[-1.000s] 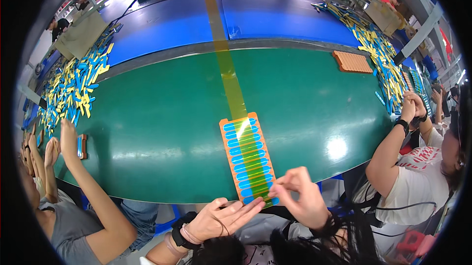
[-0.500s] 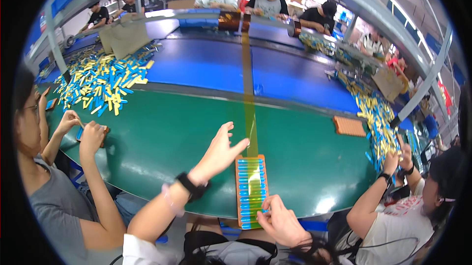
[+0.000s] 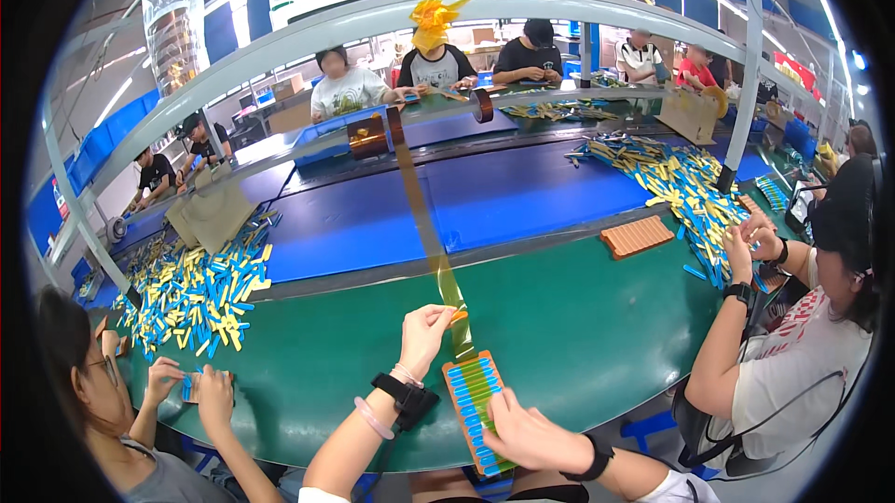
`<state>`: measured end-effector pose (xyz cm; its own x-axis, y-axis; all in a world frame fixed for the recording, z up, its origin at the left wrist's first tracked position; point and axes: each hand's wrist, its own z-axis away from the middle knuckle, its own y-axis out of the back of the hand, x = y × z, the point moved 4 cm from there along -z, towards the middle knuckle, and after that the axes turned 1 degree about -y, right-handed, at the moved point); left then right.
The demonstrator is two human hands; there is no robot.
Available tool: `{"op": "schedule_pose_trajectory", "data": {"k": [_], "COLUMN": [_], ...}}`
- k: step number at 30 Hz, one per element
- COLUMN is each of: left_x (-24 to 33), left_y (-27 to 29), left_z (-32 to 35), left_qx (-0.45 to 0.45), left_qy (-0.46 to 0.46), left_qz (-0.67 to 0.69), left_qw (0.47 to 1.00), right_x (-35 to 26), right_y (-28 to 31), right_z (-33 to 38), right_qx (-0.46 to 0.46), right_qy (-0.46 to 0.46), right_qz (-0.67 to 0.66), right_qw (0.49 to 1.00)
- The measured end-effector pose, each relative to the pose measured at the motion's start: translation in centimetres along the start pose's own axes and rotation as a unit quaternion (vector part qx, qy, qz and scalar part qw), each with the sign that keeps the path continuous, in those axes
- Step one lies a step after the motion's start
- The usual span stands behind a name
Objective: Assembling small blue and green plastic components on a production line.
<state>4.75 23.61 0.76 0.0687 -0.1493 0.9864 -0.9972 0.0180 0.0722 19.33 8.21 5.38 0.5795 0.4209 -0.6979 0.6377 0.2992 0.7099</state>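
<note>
An orange tray [image 3: 459,380] filled with rows of blue strips lies on the green table [image 3: 578,335] at its near edge. A yellow see-through tape [image 3: 431,242] runs down from a brown roll [image 3: 370,137] on the overhead rail to the tray's far end. My left hand [image 3: 424,337], with a black wrist band, pinches this tape just above the tray. My right hand [image 3: 527,433] lies on the tray's near end and holds it down; its fingers cover the last rows.
A person at the lower left [image 3: 140,428] and another at the right [image 3: 792,354] work at the same table. Piles of yellow and blue strips [image 3: 196,289] [image 3: 685,181] flank a blue belt [image 3: 522,195]. A second orange tray [image 3: 637,235] lies far right.
My left hand left the tray's side, rose up over the table, and now pinches the tape near the tray. My right hand stayed at the tray's near end. The view tilted upward.
</note>
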Motion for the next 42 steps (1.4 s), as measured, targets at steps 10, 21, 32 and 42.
{"op": "schedule_pose_trajectory", "data": {"k": [10,21,32,42], "left_x": [1.1,7.7,0.2,0.8], "left_y": [0.1,0.1,-3.6,10.1], "left_z": [0.7,0.9,8.3,0.7], "left_qx": [-0.031,-0.099,-0.28,-0.139], "left_qy": [0.036,0.002,-0.498,-0.174], "left_qz": [-0.146,0.219,-0.525,-0.768], "left_qw": [0.988,0.971,0.631,0.601], "right_x": [3.8,5.0,5.2,8.5], "right_y": [1.8,3.1,5.9,3.2], "right_z": [-12.3,-6.0,-5.9,-7.4], "right_qx": [0.106,-0.073,-0.046,-0.138], "right_qy": [0.008,-0.134,-0.125,-0.171], "right_qz": [0.06,-0.424,-0.516,-0.361], "right_qw": [0.993,0.893,0.846,0.906]}}
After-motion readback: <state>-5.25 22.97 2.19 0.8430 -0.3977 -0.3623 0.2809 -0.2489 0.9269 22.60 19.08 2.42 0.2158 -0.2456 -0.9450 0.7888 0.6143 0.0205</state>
